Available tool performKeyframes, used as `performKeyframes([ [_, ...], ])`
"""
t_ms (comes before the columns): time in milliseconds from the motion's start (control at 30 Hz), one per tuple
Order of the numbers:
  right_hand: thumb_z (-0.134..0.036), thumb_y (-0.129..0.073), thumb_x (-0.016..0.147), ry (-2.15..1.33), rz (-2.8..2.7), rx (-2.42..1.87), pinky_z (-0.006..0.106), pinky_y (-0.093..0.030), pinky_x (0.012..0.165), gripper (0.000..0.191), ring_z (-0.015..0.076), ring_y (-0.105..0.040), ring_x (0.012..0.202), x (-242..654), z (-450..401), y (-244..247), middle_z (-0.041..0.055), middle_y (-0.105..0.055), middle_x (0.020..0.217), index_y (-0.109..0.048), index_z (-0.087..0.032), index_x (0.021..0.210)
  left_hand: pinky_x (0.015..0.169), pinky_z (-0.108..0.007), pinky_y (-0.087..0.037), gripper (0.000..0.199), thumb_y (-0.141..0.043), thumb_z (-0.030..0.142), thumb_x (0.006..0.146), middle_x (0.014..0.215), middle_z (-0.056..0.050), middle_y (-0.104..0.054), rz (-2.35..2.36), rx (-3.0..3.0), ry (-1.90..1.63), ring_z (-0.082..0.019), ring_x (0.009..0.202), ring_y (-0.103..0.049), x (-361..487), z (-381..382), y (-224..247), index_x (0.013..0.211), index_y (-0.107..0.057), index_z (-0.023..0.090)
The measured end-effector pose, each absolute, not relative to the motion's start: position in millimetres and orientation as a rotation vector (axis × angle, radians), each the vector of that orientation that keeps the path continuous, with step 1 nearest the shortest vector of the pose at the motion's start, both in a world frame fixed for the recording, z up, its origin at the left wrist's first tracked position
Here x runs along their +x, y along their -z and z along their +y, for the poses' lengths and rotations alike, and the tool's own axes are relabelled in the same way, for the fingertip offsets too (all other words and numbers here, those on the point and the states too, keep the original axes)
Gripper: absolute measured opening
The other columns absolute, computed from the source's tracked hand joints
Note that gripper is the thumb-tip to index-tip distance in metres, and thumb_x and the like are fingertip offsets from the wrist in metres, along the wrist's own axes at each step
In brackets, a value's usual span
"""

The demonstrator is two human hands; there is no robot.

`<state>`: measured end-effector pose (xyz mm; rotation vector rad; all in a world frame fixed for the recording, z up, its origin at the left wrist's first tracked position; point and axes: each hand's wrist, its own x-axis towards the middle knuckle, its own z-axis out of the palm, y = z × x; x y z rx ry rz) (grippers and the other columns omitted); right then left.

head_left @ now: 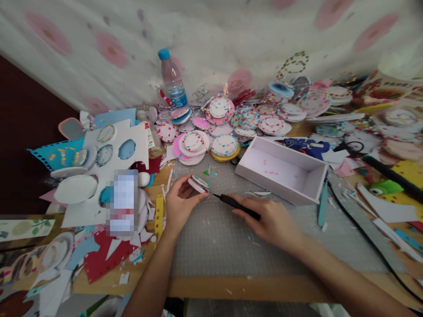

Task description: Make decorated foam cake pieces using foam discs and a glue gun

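My left hand is closed on a small round foam piece, pinched between thumb and fingers. This piece is white with colourful bits along its top and is tilted on edge. In my right hand is a black-handled tool with a thin pointed tip, gripped like a pen. The tip points left and reaches the lower right edge of the foam piece; whether it touches cannot be seen. Both hands are over a grey cutting mat. Small colourful stars lie on the mat just behind the piece.
A white open box with a few pink bits stands right of centre. Decorated round foam pieces crowd the back, near a water bottle. Foam scraps and a blurred-out phone-like rectangle lie left. A black cable crosses the right.
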<state>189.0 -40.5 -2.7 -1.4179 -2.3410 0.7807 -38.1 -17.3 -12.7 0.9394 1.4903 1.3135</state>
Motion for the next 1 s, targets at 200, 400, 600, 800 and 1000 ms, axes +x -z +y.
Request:
performKeyframes([
  [200,-0.035,-0.047,0.095,-0.765,-2.357,-1.412,0.032,-0.056,0.069,0.039,0.022,-0.072,0.087,188.8,-41.4,2.1,0.0028,-0.074,0.106,-0.052,-0.03,0.133,0.096,-0.043,-0.051,0.064,-0.088,0.018,0.046,0.105,-0.008,-0.068,1.514,0.996,-1.303,-0.024,0.099,-0.066,-37.9,-18.8,11.7,0.105,-0.063,0.016],
  [400,-0.034,-0.047,0.095,-0.765,-2.35,-1.404,0.032,-0.055,0.069,0.039,0.0219,-0.071,0.087,187.8,-40.7,1.3,0.0032,-0.074,0.104,-0.052,-0.029,0.133,0.094,-0.042,-0.053,0.061,-0.088,0.018,0.047,0.099,-0.007,-0.07,1.515,0.954,-1.307,-0.023,0.096,-0.068,-36.3,-18.8,9.5,0.103,-0.064,0.016],
  [600,-0.033,-0.047,0.095,-0.754,-2.337,-1.387,0.03,-0.055,0.069,0.039,0.0211,-0.071,0.086,188.7,-41.6,1.8,0.0032,-0.074,0.103,-0.052,-0.028,0.133,0.091,-0.04,-0.054,0.059,-0.088,0.016,0.048,0.098,-0.006,-0.072,1.439,0.877,-1.319,-0.021,0.094,-0.068,-38.1,-18.5,11.5,0.102,-0.064,0.016],
  [800,-0.033,-0.049,0.094,-0.782,-2.315,-1.343,0.028,-0.053,0.069,0.038,0.0196,-0.071,0.085,189.2,-40.5,2.6,0.0029,-0.074,0.099,-0.053,-0.028,0.131,0.088,-0.038,-0.054,0.055,-0.087,0.018,0.051,0.098,-0.006,-0.072,1.417,0.868,-1.287,-0.021,0.093,-0.068,-43.4,-17.3,15.3,0.101,-0.066,0.016],
  [1000,-0.033,-0.047,0.095,-0.759,-2.315,-1.331,0.026,-0.051,0.064,0.039,0.0187,-0.071,0.08,188.9,-41.9,1.6,0.003,-0.074,0.093,-0.052,-0.028,0.133,0.084,-0.034,-0.053,0.047,-0.088,0.023,0.051,0.092,-0.006,-0.074,1.365,0.786,-1.294,-0.019,0.087,-0.068,-43.5,-16.1,14.5,0.094,-0.069,0.016],
])
